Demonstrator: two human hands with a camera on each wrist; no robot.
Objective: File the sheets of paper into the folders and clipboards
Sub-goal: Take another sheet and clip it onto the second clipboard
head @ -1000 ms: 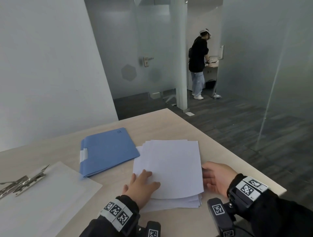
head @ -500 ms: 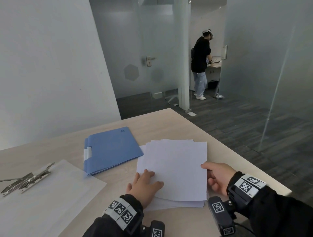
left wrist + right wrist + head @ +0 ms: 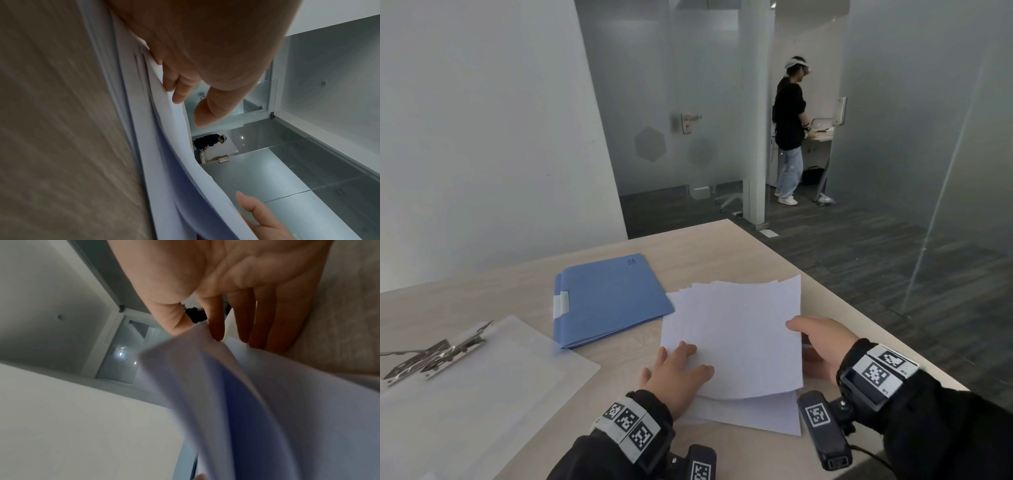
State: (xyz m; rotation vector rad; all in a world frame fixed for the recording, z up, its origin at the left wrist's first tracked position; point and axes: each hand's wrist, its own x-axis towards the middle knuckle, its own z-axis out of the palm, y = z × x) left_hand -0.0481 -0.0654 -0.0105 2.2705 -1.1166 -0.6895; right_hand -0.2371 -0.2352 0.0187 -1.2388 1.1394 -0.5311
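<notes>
From the head view I am seeing a loose stack of white sheets (image 3: 732,342) lying on the pale wood bench (image 3: 705,253), its far edges fanned unevenly, just beside a closed blue folder (image 3: 609,301) with a white tab on its spine; a clear clipboard (image 3: 469,387) with a metal clip is sitting further left. My left hand (image 3: 674,373) is resting flat on the near left corner, fingers straight and slightly spread. My right hand (image 3: 818,346) is pinching the right edge of the top sheets, raising them off the rest. In the left wrist view the lifted sheets (image 3: 179,146) are curving away from the stack under my straight fingers (image 3: 179,87). In the right wrist view the thumb and fingers (image 3: 216,324) are clamping the blurred paper edge (image 3: 195,363).
</notes>
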